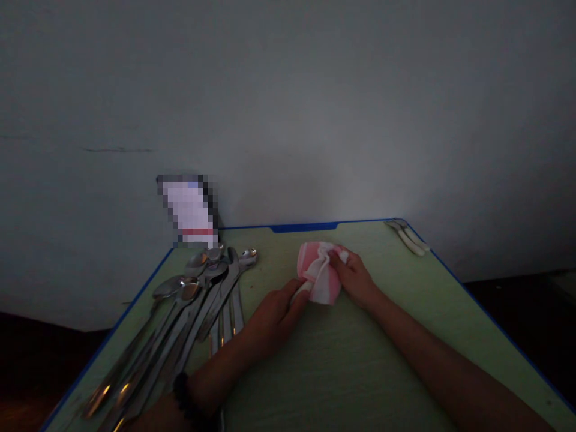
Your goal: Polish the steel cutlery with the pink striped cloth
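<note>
My left hand (281, 306) is closed around the pale handle (302, 292) of a piece of cutlery. Its far end is hidden inside a pink and white cloth (317, 273), so whether it is a fork or a spoon does not show. My right hand (353, 273) pinches the cloth, wrapped about that hidden end, thumb on top. Both hands are above the middle of the pale green table (351, 360). Left of my left forearm lies a pile of metal spoons and other cutlery (189, 294), partly covered by that arm.
Two pieces of cutlery with pale handles (408, 239) lie together at the far right corner. A phone-like device with a blurred screen (191, 210) leans on the wall (288, 108) at the back left. Blue edging (303, 228) runs round the table.
</note>
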{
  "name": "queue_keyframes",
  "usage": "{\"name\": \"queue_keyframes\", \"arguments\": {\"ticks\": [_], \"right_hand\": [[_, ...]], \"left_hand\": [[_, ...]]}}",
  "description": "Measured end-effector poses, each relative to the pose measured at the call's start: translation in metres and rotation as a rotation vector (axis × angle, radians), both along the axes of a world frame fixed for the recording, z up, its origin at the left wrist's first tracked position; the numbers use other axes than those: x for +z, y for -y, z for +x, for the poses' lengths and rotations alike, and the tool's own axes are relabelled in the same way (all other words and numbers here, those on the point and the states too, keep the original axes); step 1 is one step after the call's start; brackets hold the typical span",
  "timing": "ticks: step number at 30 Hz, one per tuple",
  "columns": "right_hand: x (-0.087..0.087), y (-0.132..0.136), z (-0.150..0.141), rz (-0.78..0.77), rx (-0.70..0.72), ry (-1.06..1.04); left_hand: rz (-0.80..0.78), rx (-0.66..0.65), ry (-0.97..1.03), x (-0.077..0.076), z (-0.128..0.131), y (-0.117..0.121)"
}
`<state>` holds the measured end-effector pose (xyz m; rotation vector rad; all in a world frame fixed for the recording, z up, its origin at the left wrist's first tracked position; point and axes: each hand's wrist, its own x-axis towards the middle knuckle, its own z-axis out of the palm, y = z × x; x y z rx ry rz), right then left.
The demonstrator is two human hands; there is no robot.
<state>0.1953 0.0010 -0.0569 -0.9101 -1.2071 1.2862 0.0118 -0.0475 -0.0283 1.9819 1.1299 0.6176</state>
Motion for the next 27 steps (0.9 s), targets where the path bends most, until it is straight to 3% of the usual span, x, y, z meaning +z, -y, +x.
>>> {"name": "queue_keyframes", "arguments": {"ticks": [6,12,19,27], "right_hand": [[0.002,0.002,0.000,-0.020,-0.091,0.046],[-0.001,-0.002,-0.001,-0.113,-0.031,-0.095],[-0.002,-0.003,0.001,-0.234,0.013,-0.289],[-0.002,-0.009,0.003,-0.257,-0.027,-0.469]], "left_hand": [[0.022,-0.023,-0.055,-0.001,-0.002,0.002],[-0.007,-0.032,-0.002,0.002,0.000,0.003],[-0.020,0.061,0.043,-0.002,0.000,0.003],[-0.008,0.151,0.025,-0.005,0.000,0.001]]}}
